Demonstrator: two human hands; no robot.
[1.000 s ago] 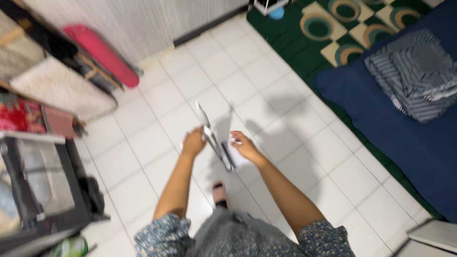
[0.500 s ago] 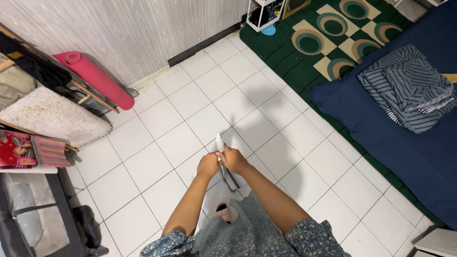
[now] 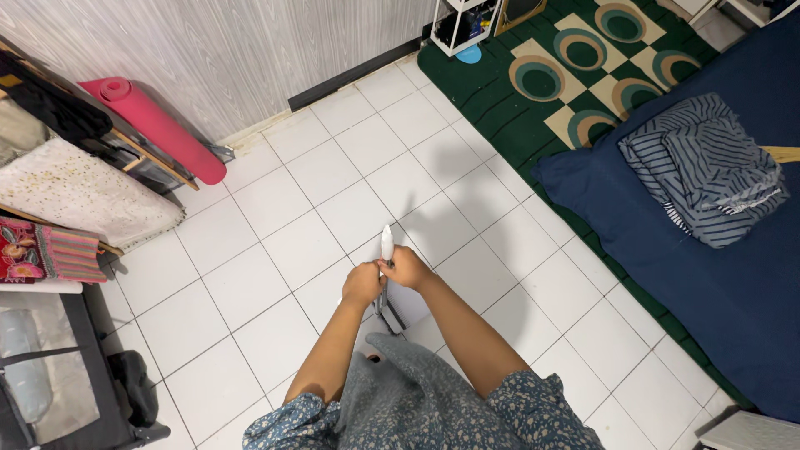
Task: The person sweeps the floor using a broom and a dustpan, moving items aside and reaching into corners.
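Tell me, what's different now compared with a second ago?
Both hands, left hand and right hand, have drawn closer together around the slim metal stand, which was splayed wider and now looks folded upright. The view has shifted toward the wall. Neither hand let go. The pink rolled mat, blue mattress and striped cloth lie as before.

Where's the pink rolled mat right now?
In the head view, upper left: the pink rolled mat lies slanted on the white tiled floor along the grey wall, beside the wooden rack.
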